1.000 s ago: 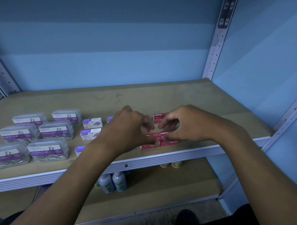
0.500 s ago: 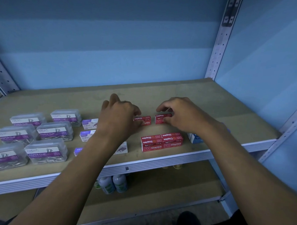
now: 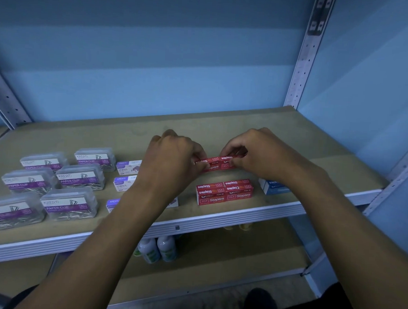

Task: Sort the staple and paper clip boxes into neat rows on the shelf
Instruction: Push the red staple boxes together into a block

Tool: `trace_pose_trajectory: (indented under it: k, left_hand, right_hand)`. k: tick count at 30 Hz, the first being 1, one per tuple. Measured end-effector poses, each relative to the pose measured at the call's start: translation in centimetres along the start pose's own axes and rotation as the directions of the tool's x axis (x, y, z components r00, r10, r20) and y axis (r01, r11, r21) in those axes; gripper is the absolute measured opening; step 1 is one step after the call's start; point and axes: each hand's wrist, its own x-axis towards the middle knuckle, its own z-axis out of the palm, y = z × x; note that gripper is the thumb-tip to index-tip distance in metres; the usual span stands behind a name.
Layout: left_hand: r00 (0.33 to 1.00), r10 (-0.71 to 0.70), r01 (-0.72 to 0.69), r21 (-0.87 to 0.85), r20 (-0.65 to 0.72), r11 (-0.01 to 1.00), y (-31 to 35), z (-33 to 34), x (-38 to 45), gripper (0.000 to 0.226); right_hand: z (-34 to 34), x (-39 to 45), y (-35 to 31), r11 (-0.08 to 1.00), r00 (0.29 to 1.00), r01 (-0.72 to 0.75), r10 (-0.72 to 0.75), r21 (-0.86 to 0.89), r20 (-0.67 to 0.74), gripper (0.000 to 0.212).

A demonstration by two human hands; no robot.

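Pressing two red staple boxes (image 3: 217, 163) end to end, well back from the shelf (image 3: 219, 215) front edge, behind the red block (image 3: 224, 191). Left hand (image 3: 172, 163) and right hand (image 3: 260, 154) now closed in from half a second ago, fingers pinched on each box. Second red row forming; gap closed.

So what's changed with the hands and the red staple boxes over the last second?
Both hands moved back from the front block of red cardboard staple boxes to the pair of red boxes behind it. The left hand and right hand now pinch that pair at its ends, pressed together where half a second ago a gap showed. The clear plastic paper clip boxes and white-and-purple staple boxes stayed put.
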Motion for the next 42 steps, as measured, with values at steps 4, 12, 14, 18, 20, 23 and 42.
trace_pose_trajectory:
  k: [4, 12, 14, 18, 20, 23, 42]
  left_hand:
    - [1.0, 0.017, -0.015, -0.079, 0.016, 0.997, 0.6, -1.1, -0.7, 0.028]
    - [0.992, 0.01, 0.012, -0.169, 0.129, 0.986, 1.0, -1.1, -1.8, 0.024]
    - [0.989, 0.011, 0.018, -0.194, 0.149, 0.981, 1.0, -1.0, -1.9, 0.023]
    - [0.985, 0.012, 0.025, -0.214, 0.17, 0.976, 0.8, -0.7, -1.9, 0.021]
    - [0.981, 0.016, 0.029, -0.23, 0.191, 0.973, 0.6, -0.5, -1.8, 0.02]
    - [0.978, 0.015, 0.038, -0.251, 0.209, 0.967, 0.5, -0.4, -1.7, 0.019]
    - [0.945, 0.092, 0.012, -0.313, 0.313, 0.95, 1.8, 0.4, -1.4, 0.047]
  right_hand:
    - [-0.7, -1.5, -0.6, 1.0, 1.0, -0.001, 0.001, 0.023, 0.021, 0.019]
    - [-0.7, -3.0, -0.8, 1.0, 0.996, -0.012, 0.012, -0.002, 0.083, 0.019]
    - [-0.6, -3.1, -0.8, 1.0, 0.994, -0.014, 0.014, -0.004, 0.105, 0.019]
    - [-0.5, -3.1, -0.8, 1.0, 0.991, -0.024, 0.025, -0.002, 0.131, 0.019]
    - [-0.4, -3.0, -0.9, 1.0, 0.989, -0.027, 0.028, -0.003, 0.143, 0.019]
    - [-0.4, -3.0, -1.0, 1.0, 0.986, -0.028, 0.029, -0.009, 0.164, 0.02]
    - [-0.4, -3.2, -2.0, 0.988, 0.941, -0.086, 0.122, -0.125, 0.315, 0.051]
